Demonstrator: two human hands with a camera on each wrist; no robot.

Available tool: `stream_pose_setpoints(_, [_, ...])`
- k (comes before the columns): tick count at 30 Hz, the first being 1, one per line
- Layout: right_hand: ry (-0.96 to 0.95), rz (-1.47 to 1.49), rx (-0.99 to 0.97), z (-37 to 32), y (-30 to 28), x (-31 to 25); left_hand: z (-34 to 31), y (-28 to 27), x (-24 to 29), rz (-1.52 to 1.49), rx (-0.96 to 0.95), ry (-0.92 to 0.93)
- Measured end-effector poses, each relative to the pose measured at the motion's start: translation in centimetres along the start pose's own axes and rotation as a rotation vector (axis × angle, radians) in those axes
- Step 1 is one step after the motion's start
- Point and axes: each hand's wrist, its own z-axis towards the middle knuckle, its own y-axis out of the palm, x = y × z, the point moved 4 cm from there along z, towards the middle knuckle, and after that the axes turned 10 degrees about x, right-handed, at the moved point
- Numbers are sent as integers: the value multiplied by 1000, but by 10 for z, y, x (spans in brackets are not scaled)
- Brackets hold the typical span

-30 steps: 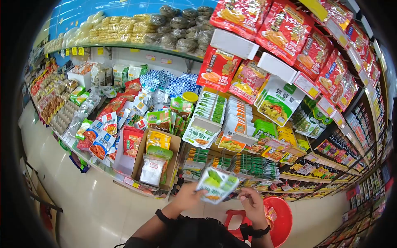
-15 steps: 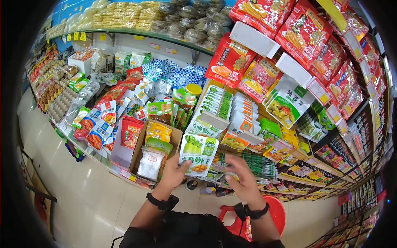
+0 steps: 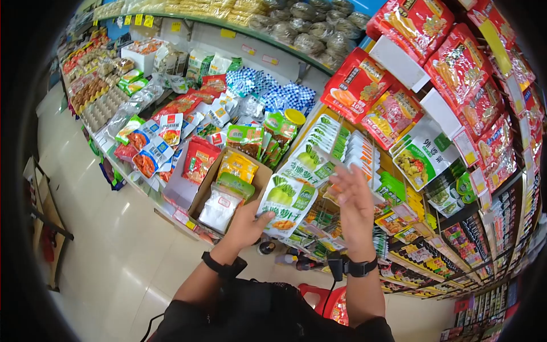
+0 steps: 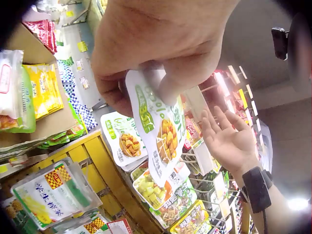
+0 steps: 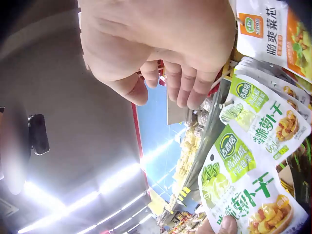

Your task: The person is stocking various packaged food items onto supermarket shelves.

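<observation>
My left hand (image 3: pixel 246 223) pinches the lower left edge of a white-and-green pouch of pickled radish (image 3: pixel 288 206), its printed front turned up. In the left wrist view, the thumb lies across one end of the pouch (image 4: pixel 165 129). Just beyond it hang matching radish pouches (image 3: pixel 310 162) on a rack hook, and the held pouch overlaps them in the head view. My right hand (image 3: pixel 354 208) is raised to the right of these pouches, fingers extended and loosely bent, holding nothing. In the right wrist view, its palm (image 5: pixel 161 39) shows above the pouches.
Left of the pouches stands a cardboard box (image 3: pixel 262 183) of bagged goods, beside heaped packets. Red pouches (image 3: pixel 354 85) hang at upper right, with jutting white label holders (image 3: pixel 399 62). A red stool (image 3: pixel 309 292) stands on the floor below.
The left hand has brought the pouch up and forward to the hanging row, its front now facing up steadily. The right hand has risen to beside that row. The head view has shifted.
</observation>
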Motion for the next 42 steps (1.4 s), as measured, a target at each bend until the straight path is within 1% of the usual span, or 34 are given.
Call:
stream_pose_setpoints(2, [-30, -9, 10, 6, 2, -10, 8, 6, -1, -14, -21, -14])
stream_pose_setpoints(6, [15, 3, 20, 8, -3, -12, 26, 21, 3, -115, -35, 47])
stream_pose_setpoints(9, [17, -16, 3, 7, -6, -11, 41, 29, 8, -49, -78, 16])
stream_pose_setpoints(13, [23, -31, -10, 8, -6, -12, 64, 42, -4, -34, -100, -9])
stream_pose_setpoints(17, [31, -32, -15, 8, -5, -13, 81, 51, -9, -116, -56, 81])
stream_pose_setpoints(20, [30, -45, -30, 7, -5, -9, 90, 55, -16, -99, -68, 56])
stream_pose_setpoints(23, [41, -46, -40, 7, -6, -5, 96, 57, -18, -42, -79, -3])
stream_pose_setpoints(26, [37, -79, -50, 6, -6, -4, 99, 59, -26, -17, -81, 47])
stream_pose_setpoints(29, [23, -123, -75, 4, -12, 4, 99, 62, -38, -53, -66, 88])
stream_pose_setpoints(32, [1, -136, -89, 2, -14, 11, 98, 63, -39, -148, -122, -14])
stream_pose_setpoints(35, [-9, -141, -84, 3, -14, 10, 97, 61, -34, -154, -114, -40])
stream_pose_setpoints(38, [6, -153, -81, 4, -12, 5, 100, 63, -33, -208, -69, 64])
stream_pose_setpoints(39, [14, -159, -82, 5, -12, 3, 101, 63, -34, -199, -69, 49])
stream_pose_setpoints(42, [-49, -148, -56, 3, -12, 9, 104, 64, -34, -173, -78, 25])
